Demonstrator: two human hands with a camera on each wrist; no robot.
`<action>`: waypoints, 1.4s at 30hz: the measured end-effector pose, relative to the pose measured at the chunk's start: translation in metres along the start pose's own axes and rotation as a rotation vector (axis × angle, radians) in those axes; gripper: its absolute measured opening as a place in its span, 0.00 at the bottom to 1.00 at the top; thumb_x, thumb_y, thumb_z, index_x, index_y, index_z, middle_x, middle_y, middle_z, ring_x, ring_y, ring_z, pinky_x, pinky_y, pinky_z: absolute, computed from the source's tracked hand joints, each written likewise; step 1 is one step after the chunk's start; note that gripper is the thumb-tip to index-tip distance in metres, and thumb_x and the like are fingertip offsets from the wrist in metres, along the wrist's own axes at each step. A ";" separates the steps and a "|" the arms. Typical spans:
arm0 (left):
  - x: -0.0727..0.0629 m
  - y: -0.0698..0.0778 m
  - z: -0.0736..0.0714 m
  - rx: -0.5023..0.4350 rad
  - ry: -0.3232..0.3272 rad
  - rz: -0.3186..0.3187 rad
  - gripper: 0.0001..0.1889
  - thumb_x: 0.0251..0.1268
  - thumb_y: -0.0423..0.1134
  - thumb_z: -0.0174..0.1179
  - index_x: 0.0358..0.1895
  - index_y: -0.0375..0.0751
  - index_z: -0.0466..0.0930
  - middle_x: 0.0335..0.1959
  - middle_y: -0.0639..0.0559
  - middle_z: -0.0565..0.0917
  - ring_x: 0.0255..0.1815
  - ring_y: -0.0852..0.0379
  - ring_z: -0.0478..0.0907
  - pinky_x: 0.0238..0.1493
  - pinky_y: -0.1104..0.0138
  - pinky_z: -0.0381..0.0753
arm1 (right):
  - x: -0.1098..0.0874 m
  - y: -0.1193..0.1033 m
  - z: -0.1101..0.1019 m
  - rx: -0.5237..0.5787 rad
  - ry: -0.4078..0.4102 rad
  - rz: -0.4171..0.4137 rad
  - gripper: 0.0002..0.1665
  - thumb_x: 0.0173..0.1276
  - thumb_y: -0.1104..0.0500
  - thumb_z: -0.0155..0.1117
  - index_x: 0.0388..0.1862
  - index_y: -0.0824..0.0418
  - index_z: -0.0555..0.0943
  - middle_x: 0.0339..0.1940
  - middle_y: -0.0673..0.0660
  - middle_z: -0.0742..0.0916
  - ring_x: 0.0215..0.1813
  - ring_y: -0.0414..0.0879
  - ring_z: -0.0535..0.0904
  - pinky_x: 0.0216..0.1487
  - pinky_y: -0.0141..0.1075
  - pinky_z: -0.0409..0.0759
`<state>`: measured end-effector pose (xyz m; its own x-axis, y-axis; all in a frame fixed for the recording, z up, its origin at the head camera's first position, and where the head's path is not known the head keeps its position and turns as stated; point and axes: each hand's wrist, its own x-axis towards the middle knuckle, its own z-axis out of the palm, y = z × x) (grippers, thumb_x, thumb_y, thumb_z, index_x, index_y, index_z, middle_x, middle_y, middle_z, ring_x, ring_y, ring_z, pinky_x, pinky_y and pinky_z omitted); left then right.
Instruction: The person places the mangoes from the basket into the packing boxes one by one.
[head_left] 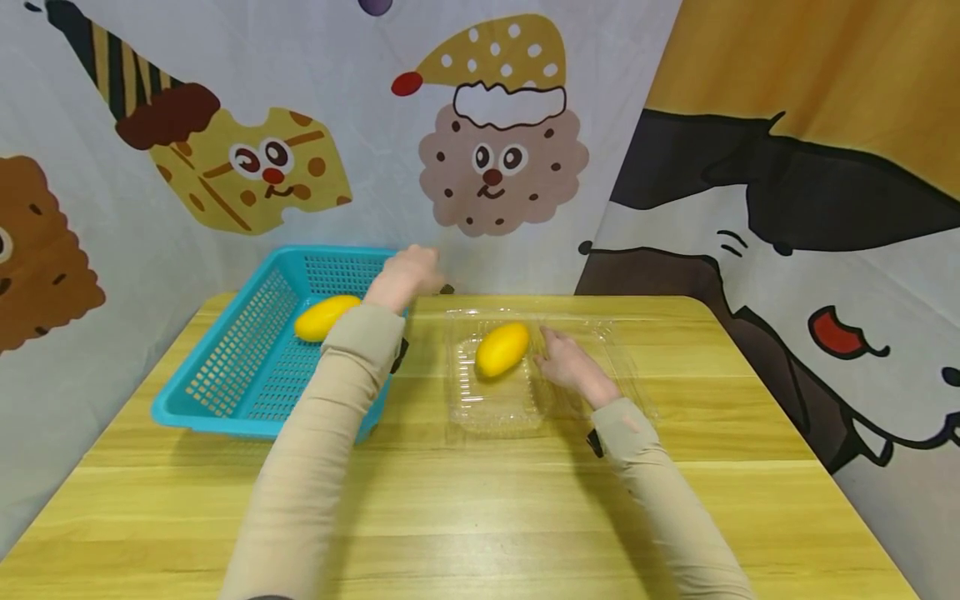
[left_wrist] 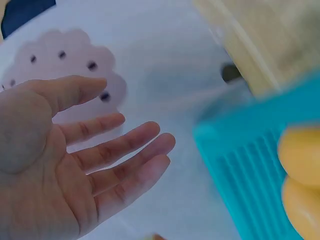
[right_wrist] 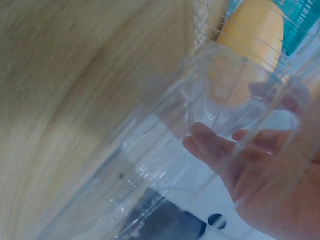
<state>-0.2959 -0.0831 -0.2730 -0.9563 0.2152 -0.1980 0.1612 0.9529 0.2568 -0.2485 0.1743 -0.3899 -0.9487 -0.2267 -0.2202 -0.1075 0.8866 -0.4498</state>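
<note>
A clear plastic clamshell box lies opened out on the table, one yellow mango in its left half. At the fold between the two halves is my right hand; in the right wrist view its fingers extend at the clear plastic, close to the mango. Over the right rim of the blue basket, my left hand is raised and blurred. The left wrist view shows that palm bare, fingers spread and holding nothing. In the basket another mango is partly covered by the left forearm.
The basket's perforated walls stand above the wooden table at the left. A white cloth with cartoon prints hangs right behind the table's far edge. The box's transparent lid half spreads to the right, under the right hand.
</note>
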 end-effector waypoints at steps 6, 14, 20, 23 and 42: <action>-0.004 -0.042 0.003 0.003 -0.045 -0.060 0.27 0.71 0.42 0.42 0.69 0.33 0.59 0.69 0.31 0.62 0.60 0.37 0.67 0.57 0.49 0.71 | 0.000 0.000 0.000 -0.002 -0.006 0.013 0.40 0.75 0.54 0.47 0.77 0.63 0.42 0.76 0.69 0.56 0.73 0.63 0.61 0.72 0.55 0.61; -0.009 -0.081 0.026 0.039 -0.164 -0.117 0.29 0.69 0.41 0.43 0.68 0.25 0.58 0.70 0.24 0.57 0.68 0.31 0.60 0.67 0.44 0.65 | 0.000 0.002 0.000 0.008 -0.001 0.000 0.40 0.75 0.55 0.47 0.77 0.63 0.42 0.76 0.69 0.55 0.73 0.63 0.61 0.72 0.55 0.60; -0.005 -0.093 0.042 0.015 -0.189 -0.138 0.29 0.64 0.39 0.44 0.66 0.25 0.60 0.66 0.25 0.63 0.64 0.35 0.65 0.65 0.47 0.68 | 0.000 0.002 0.000 0.000 0.001 -0.006 0.40 0.75 0.54 0.46 0.77 0.64 0.42 0.77 0.69 0.55 0.65 0.60 0.70 0.68 0.51 0.69; -0.004 -0.096 0.050 -0.042 -0.201 -0.160 0.35 0.65 0.41 0.45 0.73 0.29 0.48 0.71 0.27 0.56 0.68 0.34 0.61 0.68 0.46 0.64 | -0.001 0.002 0.000 0.002 0.005 -0.008 0.40 0.75 0.54 0.47 0.77 0.64 0.43 0.77 0.68 0.55 0.59 0.58 0.74 0.66 0.50 0.71; 0.004 -0.110 0.078 -0.099 -0.241 -0.198 0.49 0.60 0.42 0.57 0.73 0.29 0.31 0.66 0.25 0.64 0.62 0.37 0.69 0.64 0.49 0.70 | -0.001 0.000 0.001 0.004 0.007 -0.005 0.40 0.75 0.54 0.48 0.77 0.63 0.43 0.76 0.69 0.56 0.47 0.55 0.79 0.57 0.47 0.76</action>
<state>-0.2986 -0.1705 -0.3760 -0.8795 0.0830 -0.4686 -0.0583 0.9585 0.2790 -0.2470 0.1745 -0.3903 -0.9502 -0.2283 -0.2122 -0.1110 0.8840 -0.4541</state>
